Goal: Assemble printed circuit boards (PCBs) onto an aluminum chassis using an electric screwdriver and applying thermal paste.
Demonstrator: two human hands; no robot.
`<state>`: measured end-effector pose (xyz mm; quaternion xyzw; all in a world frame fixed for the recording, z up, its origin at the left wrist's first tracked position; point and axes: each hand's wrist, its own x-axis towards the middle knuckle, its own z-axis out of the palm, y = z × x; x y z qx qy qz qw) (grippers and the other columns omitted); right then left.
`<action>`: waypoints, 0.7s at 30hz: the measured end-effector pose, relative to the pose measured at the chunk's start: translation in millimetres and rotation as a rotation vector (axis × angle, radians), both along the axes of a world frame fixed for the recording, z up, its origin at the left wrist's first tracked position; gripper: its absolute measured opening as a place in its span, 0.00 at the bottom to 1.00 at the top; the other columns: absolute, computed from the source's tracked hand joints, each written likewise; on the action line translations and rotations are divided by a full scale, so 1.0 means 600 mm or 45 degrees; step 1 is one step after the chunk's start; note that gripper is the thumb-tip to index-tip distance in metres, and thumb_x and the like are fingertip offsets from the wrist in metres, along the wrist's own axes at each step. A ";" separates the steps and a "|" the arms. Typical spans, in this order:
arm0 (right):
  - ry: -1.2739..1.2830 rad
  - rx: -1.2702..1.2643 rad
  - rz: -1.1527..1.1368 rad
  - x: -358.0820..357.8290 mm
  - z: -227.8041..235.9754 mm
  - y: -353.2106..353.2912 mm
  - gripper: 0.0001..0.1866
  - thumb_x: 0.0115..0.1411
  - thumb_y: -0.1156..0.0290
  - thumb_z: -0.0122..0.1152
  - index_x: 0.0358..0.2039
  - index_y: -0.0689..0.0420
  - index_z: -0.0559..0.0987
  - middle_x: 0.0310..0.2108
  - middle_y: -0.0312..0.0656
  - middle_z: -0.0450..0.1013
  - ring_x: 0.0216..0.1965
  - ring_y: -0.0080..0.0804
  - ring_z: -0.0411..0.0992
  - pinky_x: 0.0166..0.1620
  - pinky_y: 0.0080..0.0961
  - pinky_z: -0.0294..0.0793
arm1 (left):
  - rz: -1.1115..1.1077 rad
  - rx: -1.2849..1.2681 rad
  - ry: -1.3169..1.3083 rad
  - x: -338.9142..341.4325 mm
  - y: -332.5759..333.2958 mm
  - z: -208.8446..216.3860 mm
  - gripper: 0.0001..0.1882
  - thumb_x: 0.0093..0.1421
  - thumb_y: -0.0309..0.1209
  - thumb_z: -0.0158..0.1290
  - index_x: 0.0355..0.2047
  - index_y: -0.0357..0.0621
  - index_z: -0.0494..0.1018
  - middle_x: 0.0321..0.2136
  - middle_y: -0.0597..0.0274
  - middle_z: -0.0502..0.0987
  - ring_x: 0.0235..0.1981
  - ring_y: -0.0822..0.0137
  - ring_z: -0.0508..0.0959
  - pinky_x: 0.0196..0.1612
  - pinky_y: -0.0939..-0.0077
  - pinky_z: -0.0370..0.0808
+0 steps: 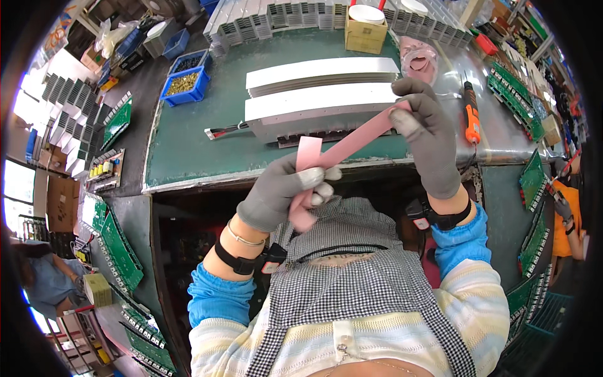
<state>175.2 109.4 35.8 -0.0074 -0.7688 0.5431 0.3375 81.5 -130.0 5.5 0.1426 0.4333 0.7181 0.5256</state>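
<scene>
Both my hands wear grey gloves with pale fingertips. My left hand (282,191) is closed around pink strips, with one end standing up above the fingers and another hanging below them. From there a long pink strip (361,138) stretches up to my right hand (430,135), which pinches its far end between thumb and fingers. Just beyond my hands lies a metal case (326,107) with a white top and a row of dark parts along its near lower edge. A cable with connectors (226,130) sticks out at its left. Behind it sits a second white-topped case (320,70).
Blue bins (185,88) of small brass and dark parts stand at the left. An orange electric screwdriver (472,116) and a bag of pink strips (419,63) lie right. Metal housings (282,16) line the back. Circuit boards (122,248) flank me. Co-workers are at both sides.
</scene>
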 end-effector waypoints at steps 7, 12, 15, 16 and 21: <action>-0.012 -0.084 -0.117 0.007 -0.027 0.014 0.06 0.58 0.76 0.59 0.34 0.66 0.76 0.45 0.37 0.69 0.39 0.17 0.66 0.42 0.15 0.67 | 0.271 -0.133 0.183 -0.001 -0.046 -0.013 0.12 0.61 0.30 0.51 0.40 0.33 0.74 0.25 0.62 0.77 0.23 0.77 0.75 0.27 0.83 0.74; 0.023 -0.116 -0.126 0.008 -0.051 0.015 0.07 0.58 0.75 0.59 0.34 0.65 0.76 0.45 0.38 0.69 0.42 0.19 0.66 0.45 0.17 0.67 | 0.409 -0.440 0.498 0.000 -0.065 0.000 0.12 0.59 0.30 0.55 0.40 0.35 0.75 0.24 0.64 0.76 0.21 0.79 0.74 0.24 0.86 0.73; 0.051 -0.051 -0.162 0.011 -0.071 0.019 0.07 0.58 0.74 0.59 0.35 0.65 0.76 0.45 0.39 0.69 0.43 0.21 0.66 0.47 0.18 0.66 | 0.577 -0.592 0.684 0.015 -0.057 0.005 0.12 0.58 0.32 0.56 0.37 0.36 0.75 0.20 0.68 0.74 0.19 0.80 0.71 0.24 0.88 0.69; 0.069 -0.001 -0.186 0.012 -0.079 0.020 0.07 0.58 0.74 0.59 0.35 0.64 0.76 0.45 0.39 0.69 0.44 0.22 0.66 0.48 0.19 0.66 | 0.584 -0.616 0.681 0.018 -0.055 0.006 0.12 0.58 0.32 0.56 0.37 0.36 0.75 0.20 0.68 0.74 0.19 0.80 0.71 0.24 0.88 0.69; 0.003 -0.131 -0.194 0.016 -0.092 0.015 0.07 0.59 0.73 0.59 0.34 0.64 0.76 0.44 0.38 0.68 0.43 0.22 0.65 0.47 0.20 0.65 | 0.627 -0.616 0.660 0.015 -0.059 0.005 0.13 0.57 0.31 0.56 0.39 0.34 0.75 0.25 0.66 0.76 0.21 0.80 0.72 0.22 0.88 0.69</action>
